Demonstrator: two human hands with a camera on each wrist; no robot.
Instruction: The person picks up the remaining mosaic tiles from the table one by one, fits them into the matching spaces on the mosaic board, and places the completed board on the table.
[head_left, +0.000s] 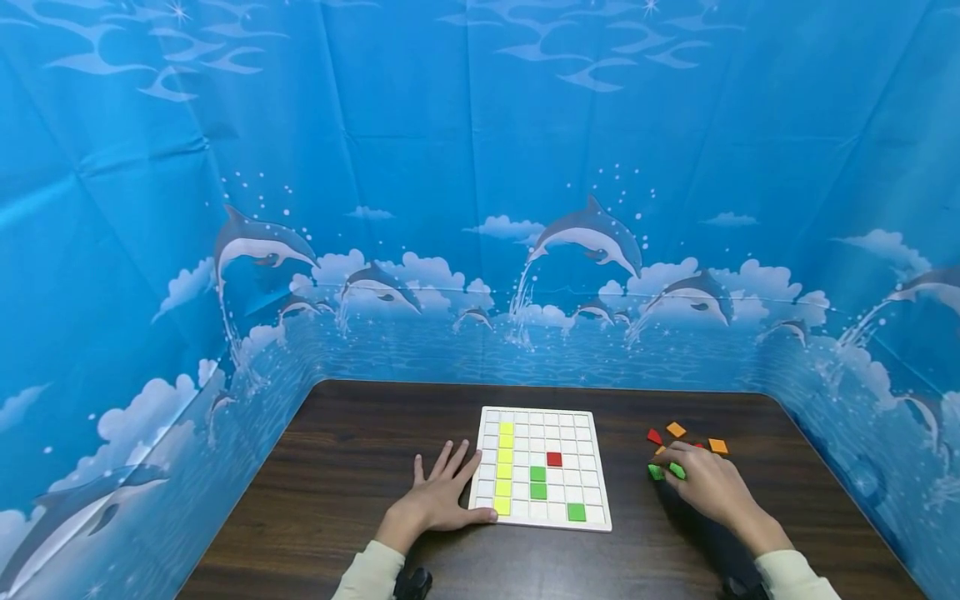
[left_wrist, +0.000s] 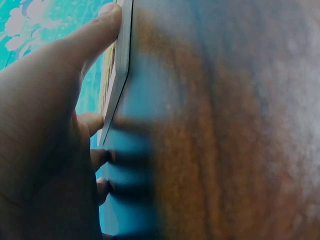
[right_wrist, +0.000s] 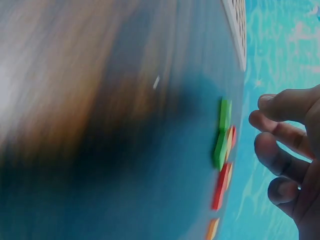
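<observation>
A white grid board [head_left: 592,479] lies on the dark wooden table. Set in its squares are a column of yellow tiles [head_left: 504,472], one red tile [head_left: 554,459] and 3 green tiles [head_left: 538,473]. My left hand [head_left: 438,500] spreads its fingers at the board's left side, the thumb on its lower left corner. In the left wrist view, the thumb and one fingertip touch the board edge [left_wrist: 120,72]. My right hand [head_left: 708,483] hovers with loosely bent fingers over two loose green tiles [right_wrist: 220,149]. Nothing shows between its fingers in the right wrist view.
Beyond the right hand lie loose orange tiles [head_left: 717,447] and red tiles [head_left: 654,436], some partly hidden by the hand. A blue dolphin-print curtain [head_left: 465,208] surrounds the table [head_left: 337,467] at the back and sides.
</observation>
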